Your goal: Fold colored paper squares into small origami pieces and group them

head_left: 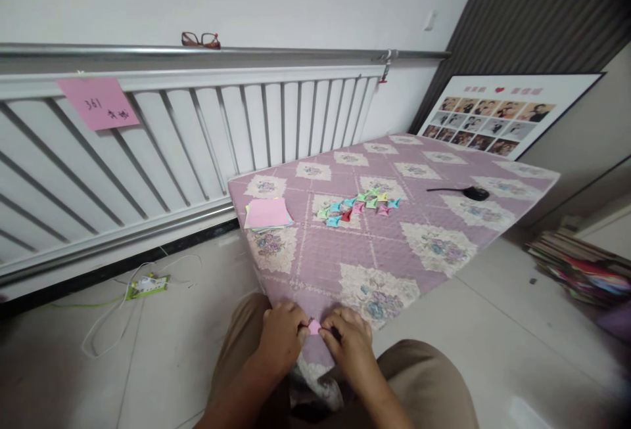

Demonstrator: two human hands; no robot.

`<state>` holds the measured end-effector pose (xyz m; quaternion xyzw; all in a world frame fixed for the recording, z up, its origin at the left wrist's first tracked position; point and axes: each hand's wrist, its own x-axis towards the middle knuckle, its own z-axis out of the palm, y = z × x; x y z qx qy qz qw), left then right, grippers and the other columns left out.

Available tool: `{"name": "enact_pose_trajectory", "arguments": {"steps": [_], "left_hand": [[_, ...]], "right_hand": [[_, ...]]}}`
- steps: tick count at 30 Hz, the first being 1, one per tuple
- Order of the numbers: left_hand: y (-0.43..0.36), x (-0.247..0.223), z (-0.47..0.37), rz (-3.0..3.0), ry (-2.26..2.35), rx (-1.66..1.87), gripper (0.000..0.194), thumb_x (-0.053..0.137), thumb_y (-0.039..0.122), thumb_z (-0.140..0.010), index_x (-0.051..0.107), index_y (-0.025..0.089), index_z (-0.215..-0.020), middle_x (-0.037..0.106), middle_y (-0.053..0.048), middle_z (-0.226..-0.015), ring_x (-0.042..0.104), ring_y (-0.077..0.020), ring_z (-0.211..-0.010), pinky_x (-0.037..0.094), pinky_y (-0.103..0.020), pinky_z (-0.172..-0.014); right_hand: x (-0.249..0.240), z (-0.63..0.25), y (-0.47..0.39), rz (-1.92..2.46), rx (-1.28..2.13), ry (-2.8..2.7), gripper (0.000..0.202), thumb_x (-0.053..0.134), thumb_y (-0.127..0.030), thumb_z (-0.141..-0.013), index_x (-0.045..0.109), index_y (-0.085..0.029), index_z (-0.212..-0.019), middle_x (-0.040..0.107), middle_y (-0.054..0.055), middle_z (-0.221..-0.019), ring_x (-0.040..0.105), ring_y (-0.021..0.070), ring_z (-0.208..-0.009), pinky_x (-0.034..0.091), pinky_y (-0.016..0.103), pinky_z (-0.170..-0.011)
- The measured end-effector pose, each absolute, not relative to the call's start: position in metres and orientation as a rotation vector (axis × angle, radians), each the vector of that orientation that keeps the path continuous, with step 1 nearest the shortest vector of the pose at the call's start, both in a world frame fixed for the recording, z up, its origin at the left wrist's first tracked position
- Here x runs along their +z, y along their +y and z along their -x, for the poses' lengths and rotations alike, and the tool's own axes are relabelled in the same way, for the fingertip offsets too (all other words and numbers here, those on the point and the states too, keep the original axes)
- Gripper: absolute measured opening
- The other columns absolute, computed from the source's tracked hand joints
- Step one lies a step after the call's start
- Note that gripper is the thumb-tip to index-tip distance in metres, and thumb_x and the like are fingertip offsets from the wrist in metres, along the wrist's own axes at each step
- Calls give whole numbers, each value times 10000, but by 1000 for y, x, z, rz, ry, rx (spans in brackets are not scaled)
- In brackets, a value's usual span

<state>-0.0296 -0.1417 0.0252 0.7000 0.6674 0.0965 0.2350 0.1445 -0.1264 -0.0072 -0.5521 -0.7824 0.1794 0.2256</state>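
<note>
A small pink folded paper [314, 327] is held between my two hands at the near corner of the table. My left hand [284, 330] pinches its left side, fingers closed. On the other side, the thumb and fingers of my right hand [349, 334] are closed on the paper too. Further up the cloth lies a group of small folded paper pieces [359, 207] in green, blue, pink, red and yellow. To their left rests a stack of square coloured paper [269, 213], pink sheet on top.
A purple floral tablecloth [325, 265] covers the table. A black spoon-like object [476, 193] lies at the right. Behind stand a white radiator [256, 120] and a photo board [497, 117]. Glasses [201, 40] sit on the pipe; a power strip [148, 286] is on the floor.
</note>
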Motion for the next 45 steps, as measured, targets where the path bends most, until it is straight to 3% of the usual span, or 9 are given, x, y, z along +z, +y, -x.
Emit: {"name": "enact_pose_trajectory", "arguments": {"steps": [5,9,20,26,35,39,45], "left_hand": [[-144,25,28,-1877,1844,307,139,510,232,-833,628,249,-906,633,0,-1007,525,-197,-1006,306,-331,-834],[-144,23,29,-1872,1842,352,174,515,242,-827,632,257,-955,625,-8,-1039,516,-204,-1028,303,-333,-849],[-155,12,25,-1926,1797,467,115,514,184,-843,622,223,-838,624,-5,-946,518,-180,-962,288,-326,-831],[-161,9,27,-2002,1763,473,123,515,197,-855,625,239,-887,612,-7,-966,506,-189,-970,287,-336,-849],[-154,28,27,-2052,1728,292,168,501,300,-903,639,275,-996,626,-11,-1017,526,-194,-996,298,-330,-845],[-152,25,24,-2101,1742,290,211,460,304,-926,662,246,-927,637,-34,-988,538,-204,-965,311,-340,-839],[-151,23,32,-1983,1709,491,237,448,227,-905,658,210,-797,644,-24,-883,564,-161,-852,367,-282,-770]], "right_hand": [[-7,-143,-125,1516,454,-2166,78,624,-267,-774,656,-277,-845,632,4,-885,550,211,-884,326,346,-786],[-5,-143,-125,1518,453,-2176,36,623,-247,-766,649,-271,-773,624,-12,-853,557,197,-866,328,331,-782],[-4,-149,-130,1429,586,-2168,30,607,-255,-756,627,-244,-736,641,8,-953,545,209,-949,319,354,-857],[0,-148,-131,1394,605,-2196,110,556,-279,-813,657,-271,-769,646,-1,-947,548,200,-938,307,377,-883],[-1,-142,-133,1418,367,-2271,54,624,-234,-790,655,-278,-797,637,-8,-890,543,191,-899,312,344,-835],[-1,-136,-132,1441,296,-2312,81,593,-212,-821,652,-252,-781,622,12,-793,560,188,-802,352,319,-754],[4,-138,-125,1233,660,-2140,243,487,-253,-863,598,-210,-652,583,12,-689,564,159,-675,419,258,-624]]}}
